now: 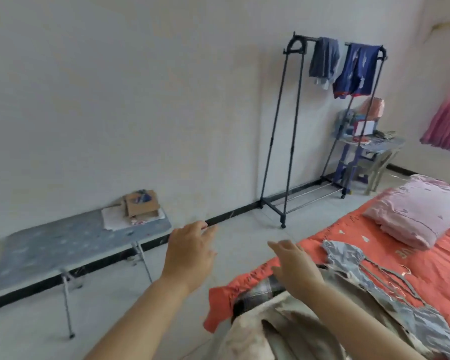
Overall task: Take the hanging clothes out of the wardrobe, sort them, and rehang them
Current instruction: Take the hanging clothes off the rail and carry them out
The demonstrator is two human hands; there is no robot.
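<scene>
A black clothes rack (291, 131) stands against the far wall with a grey garment (324, 61) and a dark blue garment (355, 71) hanging on its top bar. On the orange bed (400, 255) at the right lie a beige garment (283, 331), a plaid one (257, 292), a silver-grey patterned piece (348, 253) and several grey hangers (390, 279). My left hand (190, 253) hovers over the floor with relaxed fingers, holding nothing. Over the bed's near corner my right hand (294, 266) is stretched out, fingers loose, just above the clothes.
A low folding table (63, 248) with cardboard and papers stands at the left wall. A folded pink quilt (416, 216) lies on the bed. Behind the rack is a cluttered small table (369, 144). Pink curtain (447, 126) hangs at the right edge.
</scene>
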